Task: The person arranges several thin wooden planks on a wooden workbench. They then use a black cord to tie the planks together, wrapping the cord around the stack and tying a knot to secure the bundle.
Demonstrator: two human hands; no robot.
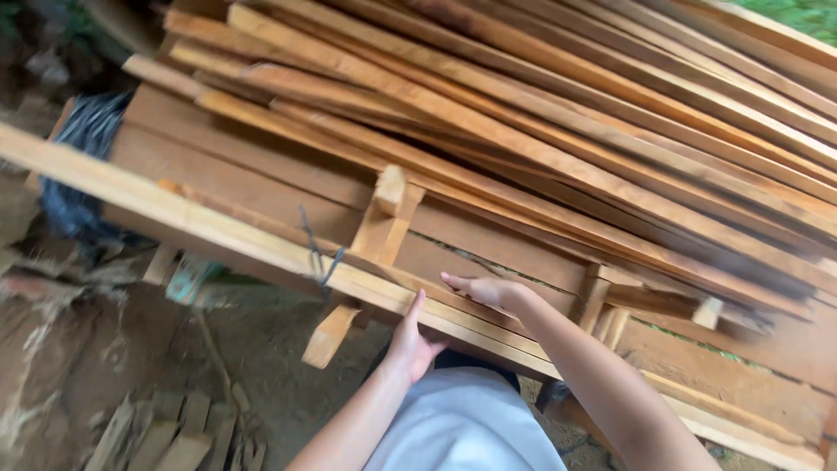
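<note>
Outdoors over bare earth, a long wooden rail runs from upper left to lower right across the front of a stack of planks; left hand and right hand rest on it, fingers spread flat, nothing pinched, the left nearer the body.

Long pale wooden rail, lying level along the frame's front edge, wire-tied

Both hands on the long plank beneath stacked boards
</note>
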